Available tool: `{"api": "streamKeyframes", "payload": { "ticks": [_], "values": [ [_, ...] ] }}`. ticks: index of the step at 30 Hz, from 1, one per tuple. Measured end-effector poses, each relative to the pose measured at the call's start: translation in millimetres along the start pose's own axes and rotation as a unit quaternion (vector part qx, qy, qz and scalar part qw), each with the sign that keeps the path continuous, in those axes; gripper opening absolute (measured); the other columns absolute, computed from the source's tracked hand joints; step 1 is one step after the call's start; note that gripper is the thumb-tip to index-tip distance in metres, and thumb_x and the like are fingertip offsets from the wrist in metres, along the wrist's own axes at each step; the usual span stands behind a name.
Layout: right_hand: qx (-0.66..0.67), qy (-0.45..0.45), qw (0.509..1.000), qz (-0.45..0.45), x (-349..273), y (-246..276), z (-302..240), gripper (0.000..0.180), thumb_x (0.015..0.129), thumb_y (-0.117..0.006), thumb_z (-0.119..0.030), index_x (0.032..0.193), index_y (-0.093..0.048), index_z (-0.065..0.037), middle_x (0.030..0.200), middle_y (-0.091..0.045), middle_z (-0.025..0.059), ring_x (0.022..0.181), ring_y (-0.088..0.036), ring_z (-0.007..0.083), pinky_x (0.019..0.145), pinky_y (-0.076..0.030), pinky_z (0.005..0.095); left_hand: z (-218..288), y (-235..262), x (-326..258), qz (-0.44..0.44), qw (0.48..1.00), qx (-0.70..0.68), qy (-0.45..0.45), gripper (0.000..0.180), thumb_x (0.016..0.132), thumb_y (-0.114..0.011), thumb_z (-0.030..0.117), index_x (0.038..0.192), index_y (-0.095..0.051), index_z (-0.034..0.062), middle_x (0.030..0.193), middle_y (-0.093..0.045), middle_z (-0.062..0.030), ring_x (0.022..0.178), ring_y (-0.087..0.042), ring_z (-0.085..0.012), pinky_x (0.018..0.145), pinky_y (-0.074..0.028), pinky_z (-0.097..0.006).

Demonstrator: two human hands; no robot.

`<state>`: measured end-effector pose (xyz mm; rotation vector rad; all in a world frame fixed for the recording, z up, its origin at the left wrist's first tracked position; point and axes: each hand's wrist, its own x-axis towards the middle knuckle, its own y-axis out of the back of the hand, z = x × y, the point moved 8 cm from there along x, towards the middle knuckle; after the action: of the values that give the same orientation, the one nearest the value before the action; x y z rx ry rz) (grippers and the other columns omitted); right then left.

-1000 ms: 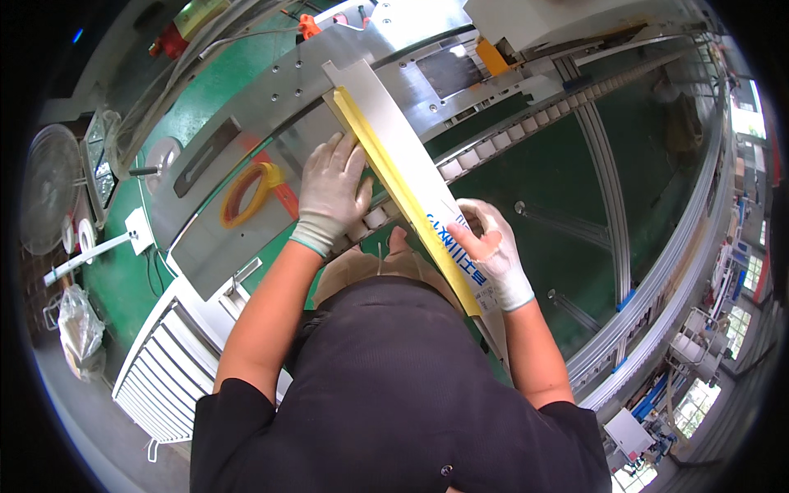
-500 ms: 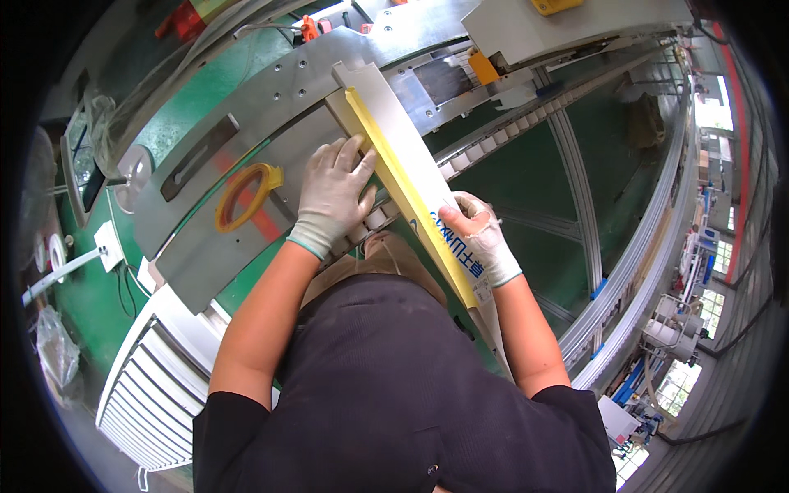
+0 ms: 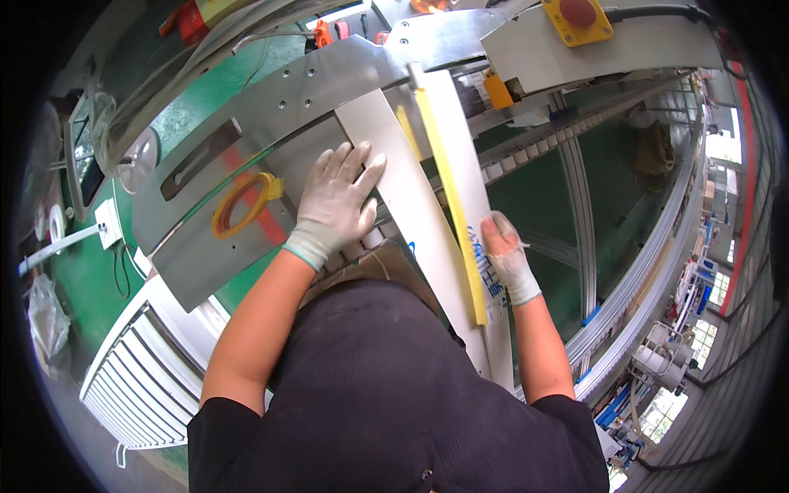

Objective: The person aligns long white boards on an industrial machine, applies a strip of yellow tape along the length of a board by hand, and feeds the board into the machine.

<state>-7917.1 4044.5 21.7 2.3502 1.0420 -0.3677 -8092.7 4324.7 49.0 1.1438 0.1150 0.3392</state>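
Note:
My left hand (image 3: 335, 199), in a pale glove, lies with its fingers spread against the left edge of a long white board (image 3: 403, 185). To the right of it, a narrow white strip (image 3: 454, 123) runs the same way, with yellow tape (image 3: 449, 197) along its left edge and blue print near its lower end. My right hand (image 3: 511, 263), also gloved, grips this strip by its right side, thumb on the face; the other fingers are partly hidden. A gap separates strip and board at the far end.
A roll of yellow tape (image 3: 245, 205) rests on the grey metal plate (image 3: 185, 271) at left. At far right is a yellow box with a red button (image 3: 578, 15). A roller track (image 3: 534, 148) extends beyond the strip. A white slatted rack (image 3: 140, 378) stands at lower left.
The taped strip has swung right and apart, baring the white board's broad face. My right hand has moved right with it. My left hand's fingers have spread along the board's edge.

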Motion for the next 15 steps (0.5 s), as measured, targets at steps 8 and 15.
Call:
{"api": "streamKeyframes", "payload": {
  "ticks": [8, 15],
  "values": [
    [0.010, -0.055, 0.998, 0.010, -3, 32, 17, 0.042, 0.113, -0.056, -0.039, 0.117, -0.067, 0.002, 0.104, -0.069, 0.0076, 0.097, -0.061, 0.0147, 0.091, -0.049, 0.0292, -6, -5, 15, 0.014, 0.997, 0.049, 0.050, 0.074, 0.091, -0.071, 0.044, 0.155, -0.050, 0.0124, 0.160, -0.046, -0.0126, 0.153, -0.034, -0.0379, 0.129, -0.022, -0.054],
    [-0.041, -0.067, 0.997, 0.000, 3, 30, 2, 0.040, 0.111, -0.060, -0.041, 0.113, -0.067, -0.002, 0.097, -0.065, 0.0021, 0.090, -0.056, 0.0104, 0.083, -0.048, 0.0269, -6, -5, 28, -0.018, 0.998, 0.026, 0.060, 0.077, 0.091, -0.072, 0.046, 0.154, -0.049, 0.0095, 0.160, -0.045, -0.0135, 0.153, -0.035, -0.0387, 0.128, -0.025, -0.055]
  ]
}}
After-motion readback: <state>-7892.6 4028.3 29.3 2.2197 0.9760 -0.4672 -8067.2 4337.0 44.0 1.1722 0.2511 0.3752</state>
